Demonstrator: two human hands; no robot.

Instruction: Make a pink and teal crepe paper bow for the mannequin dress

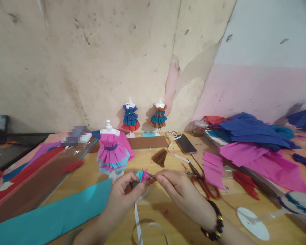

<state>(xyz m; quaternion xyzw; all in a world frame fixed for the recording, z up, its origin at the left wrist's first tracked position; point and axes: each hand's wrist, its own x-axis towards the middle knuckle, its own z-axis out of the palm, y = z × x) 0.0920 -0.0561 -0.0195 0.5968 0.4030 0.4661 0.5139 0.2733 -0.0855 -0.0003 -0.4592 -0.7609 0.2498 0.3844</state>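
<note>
Between thumb and fingers, my left hand (pixel 129 189) pinches a small pleated piece of pink and turquoise paper (pixel 142 175). My right hand (pixel 177 190), with a beaded bracelet at the wrist, is closed on a thin dark pointed tool (pixel 151 175), whose tip meets the pleated piece. Just behind my left hand stands a mini mannequin in a pink ruffled dress (pixel 112 153) with a blue belt. A white ribbon (pixel 137 221) hangs below the hands. A brown pleated fan (pixel 159 157) lies behind them.
Two more dressed mannequins (pixel 130 117) stand by the wall. Orange-handled scissors (pixel 206 187), a phone (pixel 186 144) and a mannequin with its round white base (pixel 253 223) are on the right, near heaped coloured paper (pixel 255 131). A turquoise strip (pixel 53 216) lies at the left.
</note>
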